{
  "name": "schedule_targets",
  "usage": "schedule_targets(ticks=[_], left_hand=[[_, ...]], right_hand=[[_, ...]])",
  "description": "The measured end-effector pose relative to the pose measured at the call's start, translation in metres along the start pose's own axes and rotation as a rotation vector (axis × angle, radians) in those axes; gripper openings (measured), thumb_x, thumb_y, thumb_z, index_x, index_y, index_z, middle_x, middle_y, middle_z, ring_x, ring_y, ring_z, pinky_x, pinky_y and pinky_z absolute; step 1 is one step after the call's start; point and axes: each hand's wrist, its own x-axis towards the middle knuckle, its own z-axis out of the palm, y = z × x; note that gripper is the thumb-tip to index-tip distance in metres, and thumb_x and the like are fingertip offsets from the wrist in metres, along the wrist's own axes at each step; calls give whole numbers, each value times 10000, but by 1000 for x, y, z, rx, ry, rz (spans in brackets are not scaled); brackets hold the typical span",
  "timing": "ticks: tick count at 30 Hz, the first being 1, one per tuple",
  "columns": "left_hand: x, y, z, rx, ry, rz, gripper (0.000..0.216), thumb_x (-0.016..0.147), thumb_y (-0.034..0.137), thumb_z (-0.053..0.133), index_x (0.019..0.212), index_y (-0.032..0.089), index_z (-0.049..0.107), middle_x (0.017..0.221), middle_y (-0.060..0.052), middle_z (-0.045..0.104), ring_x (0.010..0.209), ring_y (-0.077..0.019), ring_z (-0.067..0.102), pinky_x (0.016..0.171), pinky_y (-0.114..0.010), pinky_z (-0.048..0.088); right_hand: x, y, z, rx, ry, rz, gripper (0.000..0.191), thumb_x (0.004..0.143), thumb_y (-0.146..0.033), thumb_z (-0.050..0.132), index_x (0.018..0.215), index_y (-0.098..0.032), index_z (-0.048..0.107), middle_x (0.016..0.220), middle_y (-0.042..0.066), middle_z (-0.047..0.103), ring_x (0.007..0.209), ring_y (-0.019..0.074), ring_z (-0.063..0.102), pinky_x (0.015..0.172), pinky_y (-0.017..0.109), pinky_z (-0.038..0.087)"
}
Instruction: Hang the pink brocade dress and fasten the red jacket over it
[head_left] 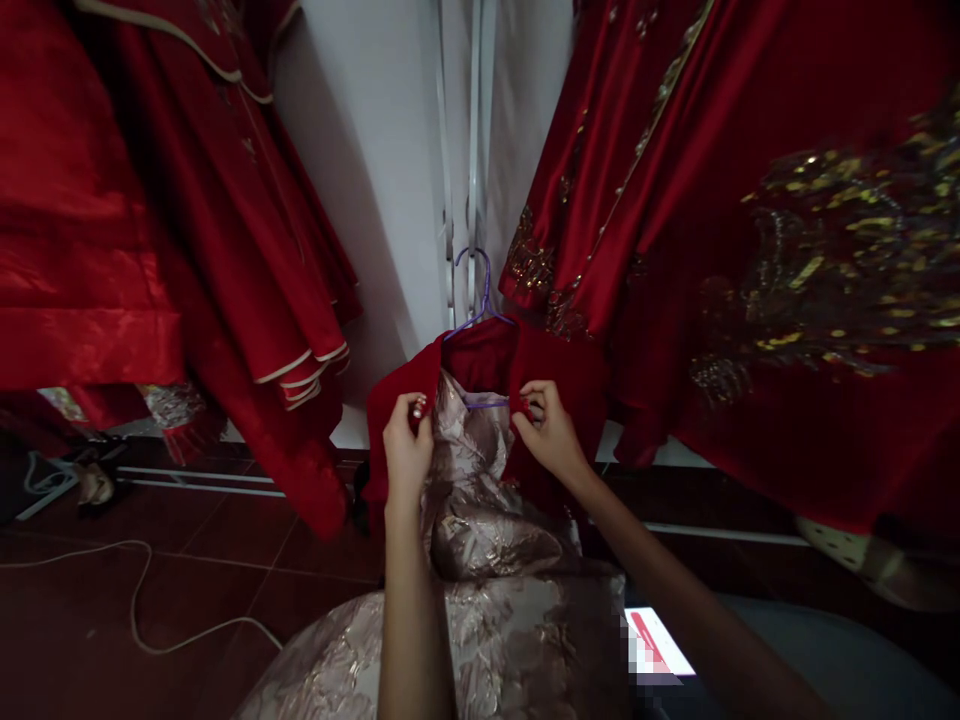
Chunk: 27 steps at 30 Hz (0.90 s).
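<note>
A red jacket [394, 390] hangs on a purple hanger [486, 290] in the middle of the view, over a shiny pinkish-beige patterned dress [480, 520]. My left hand [409, 440] pinches the jacket's left front edge. On the opposite front edge, my right hand [546, 425] has its fingers closed on the red cloth. Between the two hands the jacket front stands apart, showing the dress bodice and the hanger's lower bar. The dress skirt spreads toward me below my forearms.
Red garments [247, 230] hang at the left, and a red garment with gold sequins [847, 250] at the right. Behind the hanger are metal rack posts [472, 130]. A pale cable [135, 600] crosses the tiled floor. A lit screen [660, 640] lies at lower right.
</note>
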Motion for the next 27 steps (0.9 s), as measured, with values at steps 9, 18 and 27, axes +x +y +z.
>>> schedule_targets(ticks=[9,18,27], left_hand=[[-19,21,41,-26,-247,40,241,823,129,421,1037,190,516,945,-72,636,852,-171,612,755,-273,462],[-30,18,44,-440,42,-176,227,798,302,537,972,167,592,919,-60,657,844,-133,627,784,-262,500],[-33,20,38,-374,-68,-130,137,808,281,511,877,181,574,833,-26,657,774,-118,633,737,-237,501]], right_hand=[[9,-5,43,239,-226,-14,197,702,-172,461,888,-216,417,817,3,534,790,127,566,745,264,468],[-11,-23,26,282,-238,2,241,764,-285,554,991,-228,496,999,45,566,907,140,568,721,259,510],[-13,-31,21,187,-158,-42,222,780,-347,577,957,-213,590,956,55,637,885,166,610,730,294,531]])
